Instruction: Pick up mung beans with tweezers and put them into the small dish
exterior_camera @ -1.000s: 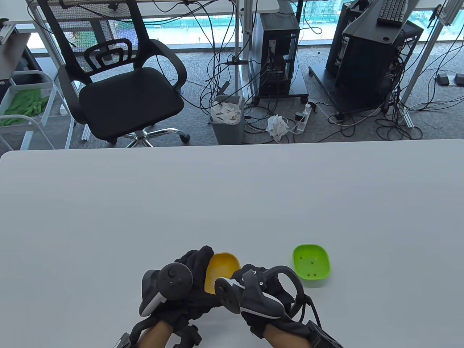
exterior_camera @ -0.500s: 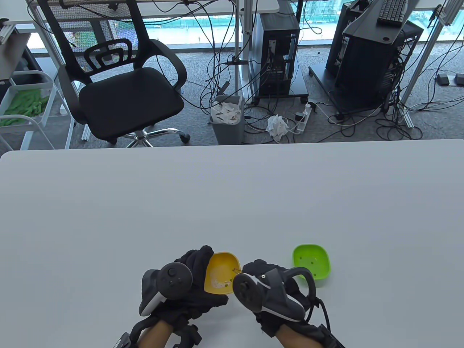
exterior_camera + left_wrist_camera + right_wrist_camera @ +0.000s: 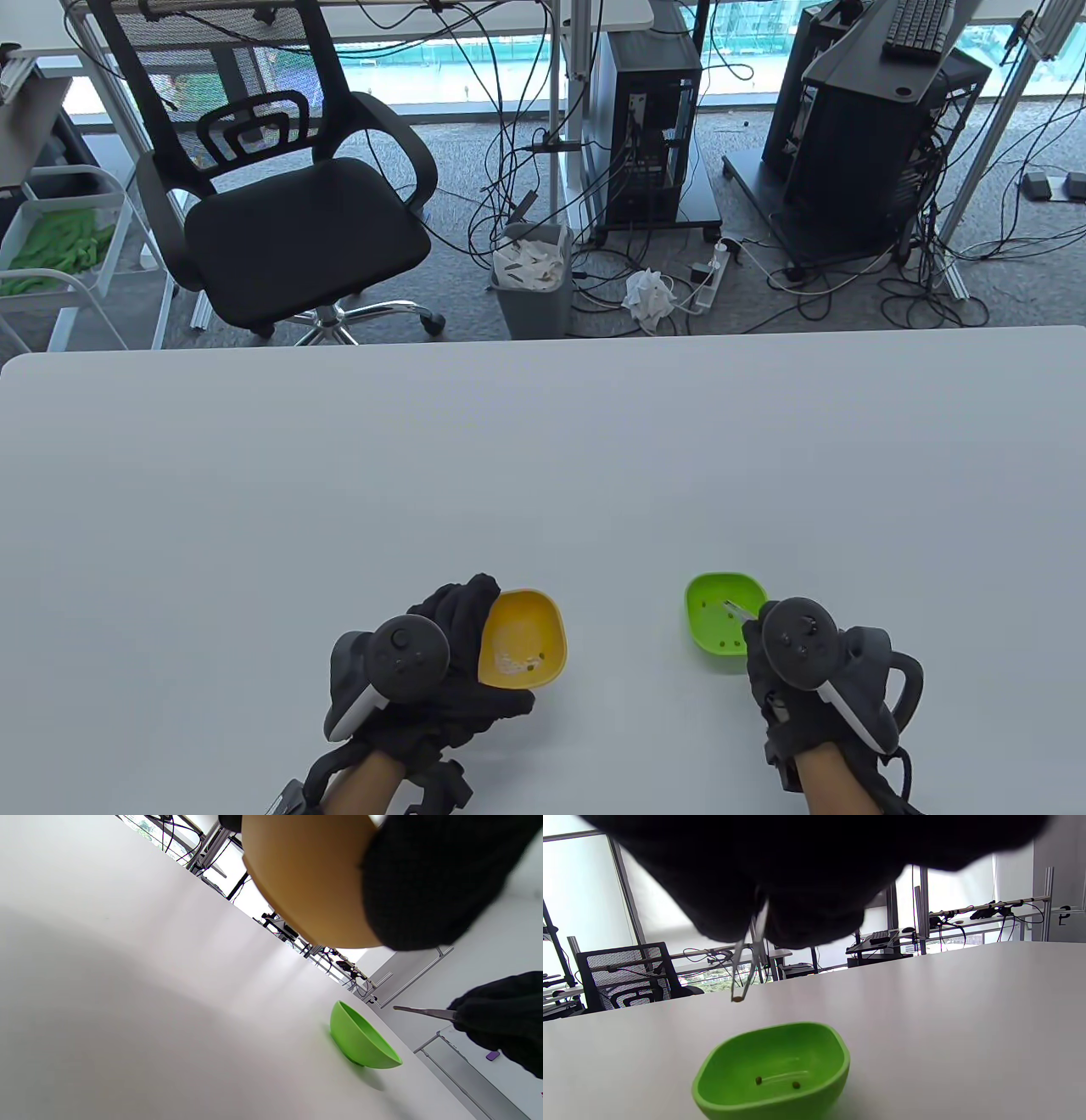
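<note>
My left hand [image 3: 441,671] grips the yellow dish [image 3: 526,637] and holds it tilted; its underside fills the top of the left wrist view [image 3: 309,878]. Pale bits and a few beans [image 3: 513,662] lie inside it. My right hand [image 3: 806,679] pinches metal tweezers [image 3: 736,608] with the tips over the green dish [image 3: 721,624]. In the right wrist view the tweezers [image 3: 748,959] hold one bean [image 3: 737,999] above the green dish [image 3: 774,1073], where two beans [image 3: 777,1082] lie. The left wrist view shows the green dish [image 3: 360,1039] and the tweezers [image 3: 424,1012] from the side.
The white table [image 3: 543,475] stretches far beyond both dishes. An office chair [image 3: 288,178], a bin [image 3: 533,276] and computer towers [image 3: 649,127] stand on the floor behind the table's far edge.
My right hand has moved right from the yellow dish to the green dish, carrying the tweezers. My left hand and the yellow dish have stayed in place.
</note>
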Available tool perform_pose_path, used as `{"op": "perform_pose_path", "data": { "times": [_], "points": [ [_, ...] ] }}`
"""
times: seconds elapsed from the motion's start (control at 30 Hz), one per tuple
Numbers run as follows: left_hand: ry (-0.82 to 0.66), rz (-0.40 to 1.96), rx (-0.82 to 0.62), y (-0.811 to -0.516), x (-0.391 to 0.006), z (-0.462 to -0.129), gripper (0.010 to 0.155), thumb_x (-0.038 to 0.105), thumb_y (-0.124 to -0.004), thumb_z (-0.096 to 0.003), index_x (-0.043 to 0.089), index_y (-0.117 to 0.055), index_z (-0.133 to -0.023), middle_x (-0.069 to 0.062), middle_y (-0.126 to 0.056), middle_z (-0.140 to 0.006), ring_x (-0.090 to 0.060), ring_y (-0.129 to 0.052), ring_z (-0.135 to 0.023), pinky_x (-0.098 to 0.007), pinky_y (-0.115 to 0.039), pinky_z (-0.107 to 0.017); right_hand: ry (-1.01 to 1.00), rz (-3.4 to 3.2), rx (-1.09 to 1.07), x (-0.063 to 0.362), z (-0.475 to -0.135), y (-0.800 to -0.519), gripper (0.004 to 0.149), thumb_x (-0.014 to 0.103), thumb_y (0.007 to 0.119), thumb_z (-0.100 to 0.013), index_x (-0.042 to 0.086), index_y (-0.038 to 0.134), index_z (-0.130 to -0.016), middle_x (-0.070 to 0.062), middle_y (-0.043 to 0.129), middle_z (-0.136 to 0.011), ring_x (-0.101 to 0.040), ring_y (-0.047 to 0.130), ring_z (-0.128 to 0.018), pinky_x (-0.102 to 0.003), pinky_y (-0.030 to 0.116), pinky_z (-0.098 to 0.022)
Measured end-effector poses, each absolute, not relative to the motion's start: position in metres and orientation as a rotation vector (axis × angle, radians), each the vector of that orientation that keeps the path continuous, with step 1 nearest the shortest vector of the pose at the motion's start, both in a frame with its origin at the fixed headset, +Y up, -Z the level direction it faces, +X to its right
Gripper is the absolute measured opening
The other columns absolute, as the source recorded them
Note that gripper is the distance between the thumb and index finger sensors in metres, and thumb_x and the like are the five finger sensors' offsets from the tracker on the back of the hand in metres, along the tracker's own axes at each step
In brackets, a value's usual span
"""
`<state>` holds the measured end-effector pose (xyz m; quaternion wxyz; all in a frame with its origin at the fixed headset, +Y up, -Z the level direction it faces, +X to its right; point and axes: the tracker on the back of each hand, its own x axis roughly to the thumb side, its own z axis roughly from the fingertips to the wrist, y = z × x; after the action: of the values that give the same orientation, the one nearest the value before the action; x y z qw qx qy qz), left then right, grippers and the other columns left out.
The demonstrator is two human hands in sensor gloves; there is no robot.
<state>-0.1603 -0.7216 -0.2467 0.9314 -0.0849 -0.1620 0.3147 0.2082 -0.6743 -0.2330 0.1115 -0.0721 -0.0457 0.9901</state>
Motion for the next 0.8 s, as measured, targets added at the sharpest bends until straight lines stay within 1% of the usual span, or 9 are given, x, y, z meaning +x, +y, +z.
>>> {"op": "perform_pose_path", "data": {
  "times": [0.13,0.2,0.8],
  "points": [
    [-0.327,0.644,-0.175,-0.722,-0.161,-0.246,0.121,0.062,-0.099,-0.0319,0.018,-0.022,-0.115,-0.009,-0.035,-0.12,-0.044,-0.03,-0.113,-0.069,-0.022,-0.077,-0.117,2.885,-0.231,0.211,-0.235,-0.687,0.035,0.031,0.089,-0.046,0.006,0.097,-0.068,-0.015,0.097,-0.05,-0.008,0.092,-0.023,-0.029,0.086,-0.016],
    [-0.326,0.644,-0.176,-0.722,-0.161,-0.246,0.121,0.062,-0.099,-0.0317,0.018,-0.023,-0.115,-0.009,-0.035,-0.12,-0.044,-0.03,-0.113,-0.069,-0.022,-0.077,-0.115,2.881,-0.236,0.211,-0.235,-0.689,0.035,0.031,0.089,-0.046,0.006,0.097,-0.068,-0.015,0.097,-0.05,-0.008,0.092,-0.023,-0.029,0.086,-0.016],
    [-0.327,0.641,-0.179,-0.722,-0.16,-0.246,0.121,0.062,-0.099,-0.0319,0.018,-0.023,-0.115,-0.009,-0.035,-0.12,-0.044,-0.03,-0.113,-0.069,-0.022,-0.077,-0.112,2.867,-0.27,0.215,-0.233,-0.688,0.035,0.032,0.089,-0.046,0.006,0.096,-0.069,-0.015,0.097,-0.051,-0.008,0.092,-0.023,-0.029,0.086,-0.016]
  ]
}}
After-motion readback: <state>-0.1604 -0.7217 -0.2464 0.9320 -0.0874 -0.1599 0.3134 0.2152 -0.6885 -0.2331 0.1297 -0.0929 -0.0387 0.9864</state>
